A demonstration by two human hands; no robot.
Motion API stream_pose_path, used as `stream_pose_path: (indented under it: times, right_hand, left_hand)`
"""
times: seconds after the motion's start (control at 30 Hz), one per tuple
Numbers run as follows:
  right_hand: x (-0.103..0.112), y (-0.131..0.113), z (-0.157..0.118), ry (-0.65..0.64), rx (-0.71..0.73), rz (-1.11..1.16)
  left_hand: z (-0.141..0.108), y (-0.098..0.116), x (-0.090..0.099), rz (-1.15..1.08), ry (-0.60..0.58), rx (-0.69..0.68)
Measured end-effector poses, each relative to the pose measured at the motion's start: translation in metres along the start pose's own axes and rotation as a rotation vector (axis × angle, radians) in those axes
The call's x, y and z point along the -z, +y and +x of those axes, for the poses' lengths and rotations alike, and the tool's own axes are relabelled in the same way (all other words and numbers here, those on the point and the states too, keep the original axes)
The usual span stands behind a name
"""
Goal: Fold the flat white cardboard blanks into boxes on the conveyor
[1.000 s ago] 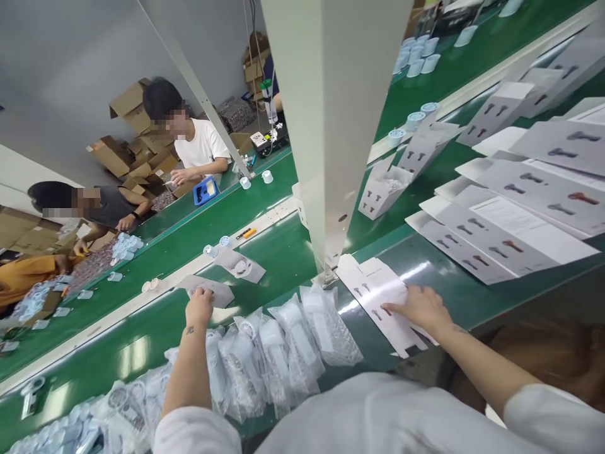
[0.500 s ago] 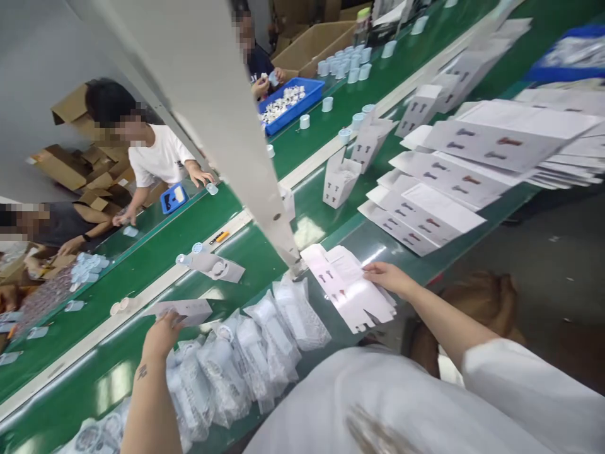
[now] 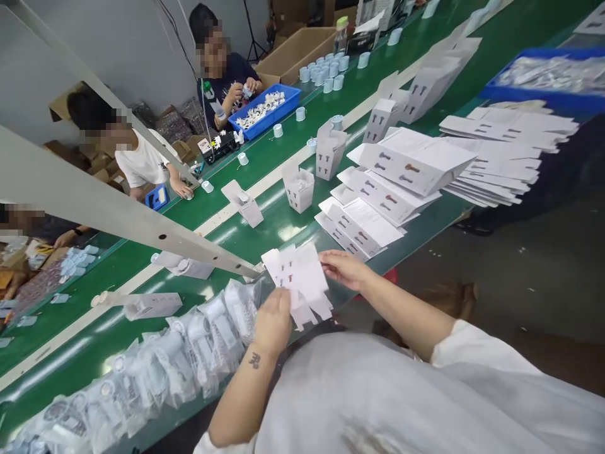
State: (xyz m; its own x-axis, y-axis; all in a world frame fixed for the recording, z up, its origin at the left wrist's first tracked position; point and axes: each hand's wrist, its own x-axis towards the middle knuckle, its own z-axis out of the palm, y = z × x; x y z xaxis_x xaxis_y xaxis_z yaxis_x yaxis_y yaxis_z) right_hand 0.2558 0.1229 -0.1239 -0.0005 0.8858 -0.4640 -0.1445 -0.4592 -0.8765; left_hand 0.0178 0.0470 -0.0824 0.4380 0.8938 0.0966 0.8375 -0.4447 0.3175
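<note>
"White card, printed with small pictures: where is that flattened carton (image 3: 309, 274), and who has it?"

"Just beside the foot of the metal post (image 3: 142, 215), toward the wearer's body. Both hands are on it. The left hand (image 3: 273, 321) grips its left edge, fingers partly over the printed face; the right hand (image 3: 347, 268) pinches the opposite edge between thumb and fingers. I can't tell whether the card rests on the green bench (image 3: 425, 221) or is lifted a little."

"How should it be handled well?"

"Lightly and evenly, I'd say. Card this thin probably creases if one side is squeezed harder, so I'd match the pressure and let the scored lines do the bending. The slotted flaps (image 3: 306, 316) at the near end look easiest to snag; fingers are best kept clear of them."

"Anything close by to mind?"

"The bubble-wrapped items (image 3: 165, 366), in a row to the left of the post's foot. The left wrist is near them, so a low elbow could nudge the row. To the right of the foot lie the overlapping printed cartons (image 3: 418, 167), and beyond it an open-topped carton (image 3: 299, 192) stands upright. A small, level movement should suit that gap."
</note>
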Motion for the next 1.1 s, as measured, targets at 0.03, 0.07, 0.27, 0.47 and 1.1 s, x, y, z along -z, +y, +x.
stream_pose_path:
  times: [0.03, 0.07, 0.27, 0.47, 1.1]
  right_hand:
    - [0.009, -0.013, -0.009, 0.001, 0.089, -0.048]
    - [0.016, -0.026, -0.019, -0.025, 0.219, -0.139]
    - [0.022, -0.078, -0.060, -0.454, 0.884, -0.873]
    - [0.011, -0.062, -0.056, -0.463, 0.454, -0.640]
    - [-0.033, -0.054, -0.107, -0.527, 1.032, -0.963]
  left_hand:
    - [0.006, 0.002, 0.011, -0.090, 0.046, 0.067]
    - [0.011, 0.005, 0.025, -0.198, 0.075, 0.136]
    - [0.035, 0.038, 0.079, -0.966, -0.129, 0.422]
    - [0.021, 0.033, 0.053, -0.593, 0.141, 0.463]
    - [-0.024, 0.081, 0.053, -0.122, 0.688, 0.211]
